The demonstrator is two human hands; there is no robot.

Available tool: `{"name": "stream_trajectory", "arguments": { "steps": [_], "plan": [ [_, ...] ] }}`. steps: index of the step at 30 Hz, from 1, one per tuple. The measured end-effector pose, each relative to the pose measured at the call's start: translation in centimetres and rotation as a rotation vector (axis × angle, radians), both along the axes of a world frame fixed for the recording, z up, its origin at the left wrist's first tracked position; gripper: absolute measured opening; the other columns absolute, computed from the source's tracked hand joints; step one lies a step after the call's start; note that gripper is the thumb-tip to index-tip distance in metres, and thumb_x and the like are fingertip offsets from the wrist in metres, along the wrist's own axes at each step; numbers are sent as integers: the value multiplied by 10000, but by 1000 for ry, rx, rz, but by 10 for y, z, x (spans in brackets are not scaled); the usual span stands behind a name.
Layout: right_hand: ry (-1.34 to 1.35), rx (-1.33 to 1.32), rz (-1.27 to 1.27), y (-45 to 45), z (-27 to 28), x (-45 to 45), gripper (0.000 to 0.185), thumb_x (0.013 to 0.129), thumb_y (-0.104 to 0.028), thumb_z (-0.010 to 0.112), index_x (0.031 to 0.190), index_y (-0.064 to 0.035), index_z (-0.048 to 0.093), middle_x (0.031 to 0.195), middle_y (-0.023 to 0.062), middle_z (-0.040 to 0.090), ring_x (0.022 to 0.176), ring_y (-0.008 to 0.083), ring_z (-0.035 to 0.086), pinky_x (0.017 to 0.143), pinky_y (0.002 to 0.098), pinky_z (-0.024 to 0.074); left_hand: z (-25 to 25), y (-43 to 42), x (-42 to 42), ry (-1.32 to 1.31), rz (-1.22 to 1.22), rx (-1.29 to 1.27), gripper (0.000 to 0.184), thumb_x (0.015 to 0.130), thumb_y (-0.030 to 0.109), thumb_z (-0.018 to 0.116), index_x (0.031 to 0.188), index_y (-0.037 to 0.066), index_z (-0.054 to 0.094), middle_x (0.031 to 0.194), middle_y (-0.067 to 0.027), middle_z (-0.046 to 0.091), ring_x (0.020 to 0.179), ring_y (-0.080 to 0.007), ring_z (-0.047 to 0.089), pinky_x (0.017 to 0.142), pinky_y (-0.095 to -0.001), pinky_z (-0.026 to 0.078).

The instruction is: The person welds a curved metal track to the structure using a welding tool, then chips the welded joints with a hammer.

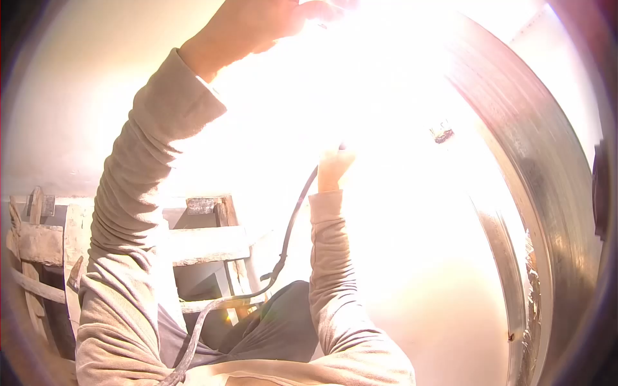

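Note:
Raised high at the top of the view, my left hand (267, 22) is partly washed out by a very bright glare, with its fingers bent; what it holds, if anything, is hidden. My right hand (335, 166) is near the centre, closed around the end of a dark cable (293, 235). The cable runs from this hand down between my arms, past my lap, to the bottom edge. Glare hides whatever lies beyond my right hand.
A wide curved metal band (541, 141) arcs down the right side, with a narrower curved strip (499, 257) inside it. Rough wooden slats (209, 244) stand at the lower left, behind my left arm. A small dark piece (442, 133) shows right of centre.

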State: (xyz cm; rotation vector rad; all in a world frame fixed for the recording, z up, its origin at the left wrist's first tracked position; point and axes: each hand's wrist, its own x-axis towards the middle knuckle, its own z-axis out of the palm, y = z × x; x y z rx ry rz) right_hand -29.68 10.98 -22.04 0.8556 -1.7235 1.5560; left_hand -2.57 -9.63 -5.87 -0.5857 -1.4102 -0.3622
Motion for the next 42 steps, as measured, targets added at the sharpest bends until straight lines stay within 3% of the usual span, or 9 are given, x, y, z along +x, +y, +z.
{"name": "stream_trajectory", "arguments": {
  "steps": [3,5,21,24,26,29,32,36,42],
  "plan": [
    [41,-56,34,-2,10,13,258,971,-196,592,1099,27,560,859,69,599,672,140,548,596,294,440,1,2,-2,62,-34,-6,553,789,18,784,1318,81,636,1145,-76,717,992,-209,666,948,-344,547],
    [87,-69,61,-4,11,5,227,974,-195,581,1079,1,534,737,20,520,462,71,463,383,236,376,1,1,-5,35,-71,9,555,784,11,785,1315,78,639,1135,-73,719,986,-202,663,949,-341,545],
    [92,-18,43,2,12,3,176,986,-174,575,1039,-7,558,738,12,535,476,65,459,384,239,368,8,4,-11,151,-74,-64,553,783,20,778,1314,85,635,1175,-87,713,1020,-222,666,988,-351,540],
    [83,2,33,2,13,8,162,993,-153,556,1058,-4,556,750,19,542,480,67,467,381,238,376,3,8,1,6,-52,6,566,778,38,781,1321,93,630,1190,-80,711,1038,-220,669,1009,-356,533],
    [60,-7,40,1,14,11,158,996,-145,550,1067,-4,552,761,23,547,480,68,468,380,238,379,6,5,-6,64,-57,-27,566,780,47,780,1324,98,630,1196,-76,710,1035,-217,671,1006,-355,534],
    [-43,-38,41,3,15,17,236,965,-201,624,995,31,588,795,64,624,692,160,574,656,330,483,5,6,-4,69,-46,-23,572,780,58,783,1329,103,629,1200,-69,711,1027,-214,673,1000,-352,536],
    [-12,-59,146,4,15,18,197,1003,-126,528,1155,0,521,769,30,539,471,61,461,379,243,378,5,10,3,57,-42,-16,582,776,61,791,1333,104,629,1184,-73,715,1007,-212,671,978,-353,541],
    [46,-101,192,4,20,17,295,982,-197,585,1170,21,516,727,23,509,432,59,429,375,241,366,3,14,13,32,-19,13,562,783,8,790,1318,83,638,1147,-90,713,1000,-225,659,938,-366,542],
    [-50,-77,203,-5,16,15,275,983,-201,588,1142,15,527,734,29,520,434,62,444,372,235,368,-4,1,-7,52,17,11,552,793,4,778,1320,80,635,1165,-101,707,1032,-234,655,955,-366,534]
  ]
}}
